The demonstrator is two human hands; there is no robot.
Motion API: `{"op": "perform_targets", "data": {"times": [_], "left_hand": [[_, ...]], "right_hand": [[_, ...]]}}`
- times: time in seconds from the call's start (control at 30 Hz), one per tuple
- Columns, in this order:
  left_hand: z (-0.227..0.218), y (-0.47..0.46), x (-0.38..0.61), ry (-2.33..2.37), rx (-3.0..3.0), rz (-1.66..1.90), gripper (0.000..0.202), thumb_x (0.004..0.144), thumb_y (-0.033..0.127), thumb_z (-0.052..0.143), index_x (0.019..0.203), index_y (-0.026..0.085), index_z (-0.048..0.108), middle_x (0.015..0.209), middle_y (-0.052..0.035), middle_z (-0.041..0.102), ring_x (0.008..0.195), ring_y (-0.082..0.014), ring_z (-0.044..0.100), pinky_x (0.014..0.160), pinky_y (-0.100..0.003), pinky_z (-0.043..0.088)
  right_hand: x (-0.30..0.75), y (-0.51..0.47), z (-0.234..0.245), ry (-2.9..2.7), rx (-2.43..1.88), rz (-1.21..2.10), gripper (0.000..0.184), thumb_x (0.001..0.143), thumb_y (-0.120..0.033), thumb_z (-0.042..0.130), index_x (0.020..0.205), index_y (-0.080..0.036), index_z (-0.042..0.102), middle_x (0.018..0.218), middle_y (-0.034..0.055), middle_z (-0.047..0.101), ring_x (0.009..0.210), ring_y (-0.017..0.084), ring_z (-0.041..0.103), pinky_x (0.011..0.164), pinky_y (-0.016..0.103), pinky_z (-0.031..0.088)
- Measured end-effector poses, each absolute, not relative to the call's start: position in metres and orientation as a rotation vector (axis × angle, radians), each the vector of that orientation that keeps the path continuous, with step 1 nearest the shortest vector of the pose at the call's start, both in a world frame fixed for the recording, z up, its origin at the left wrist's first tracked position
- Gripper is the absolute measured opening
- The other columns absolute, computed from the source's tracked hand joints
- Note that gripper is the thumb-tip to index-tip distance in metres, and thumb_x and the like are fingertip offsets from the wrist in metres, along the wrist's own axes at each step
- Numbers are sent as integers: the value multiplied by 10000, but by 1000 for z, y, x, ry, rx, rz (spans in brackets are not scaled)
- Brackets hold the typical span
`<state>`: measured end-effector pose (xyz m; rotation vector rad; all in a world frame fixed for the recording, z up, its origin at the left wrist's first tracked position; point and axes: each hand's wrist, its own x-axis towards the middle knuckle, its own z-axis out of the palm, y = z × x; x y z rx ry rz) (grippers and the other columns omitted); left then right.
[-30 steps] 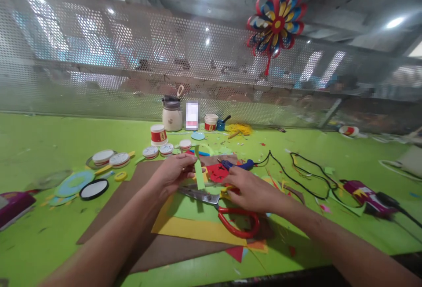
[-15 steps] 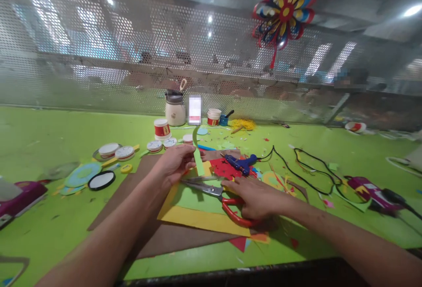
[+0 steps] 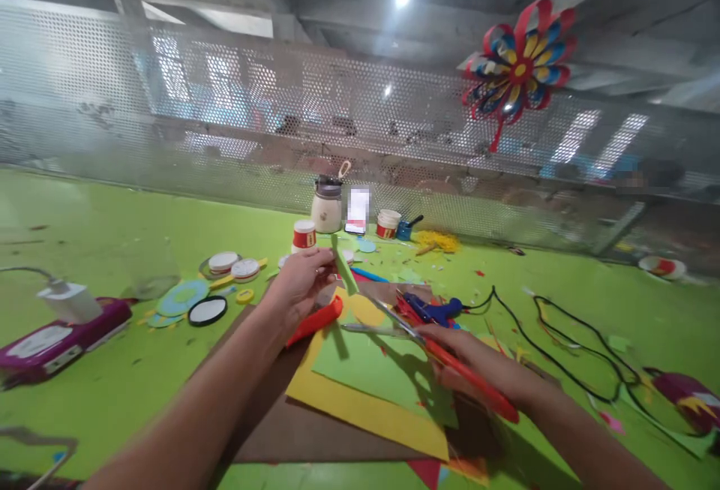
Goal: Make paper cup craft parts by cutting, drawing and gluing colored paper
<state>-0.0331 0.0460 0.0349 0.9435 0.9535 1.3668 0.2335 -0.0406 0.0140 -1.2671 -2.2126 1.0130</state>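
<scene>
Pinching a light-green paper strip (image 3: pixel 345 271), your left hand (image 3: pixel 304 282) overhangs a brown board (image 3: pixel 275 430); your right hand (image 3: pixel 472 347) grips red-handled metal scissors (image 3: pixel 458 370), tips near the strip's lower edge; green tabletop (image 3: pixel 112 212) spreads leftward.

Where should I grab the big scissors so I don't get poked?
I'd take the scissors by their red handles, coming from the person's right side, where the right hand holds them. The handles are at the near right end; the metal blades point left and away, toward the green strip, so that side is probably riskier.
</scene>
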Motion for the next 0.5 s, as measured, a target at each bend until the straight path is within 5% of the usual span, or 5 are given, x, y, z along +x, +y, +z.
{"op": "perform_targets", "data": {"times": [0.23, 0.5], "left_hand": [[40, 38, -24, 919, 943, 1386, 84, 627, 140, 709, 640, 117, 629, 587, 13, 588, 504, -65, 511, 491, -183, 418], [32, 28, -3, 906, 1024, 1370, 155, 641, 179, 727, 748, 133, 625, 617, 33, 604, 513, -62, 528, 544, -198, 432]], "right_hand": [[217, -43, 11, -1792, -1185, 1368, 410, 739, -288, 628, 1137, -233, 545, 760, 5, 570, 682, 173, 576, 637, 294, 498], [200, -48, 4, -1886, -1318, 1062, 318, 825, -431, 533, 1032, -193, 493, 706, 6, 518, 622, 169, 495, 539, 276, 426]]}}
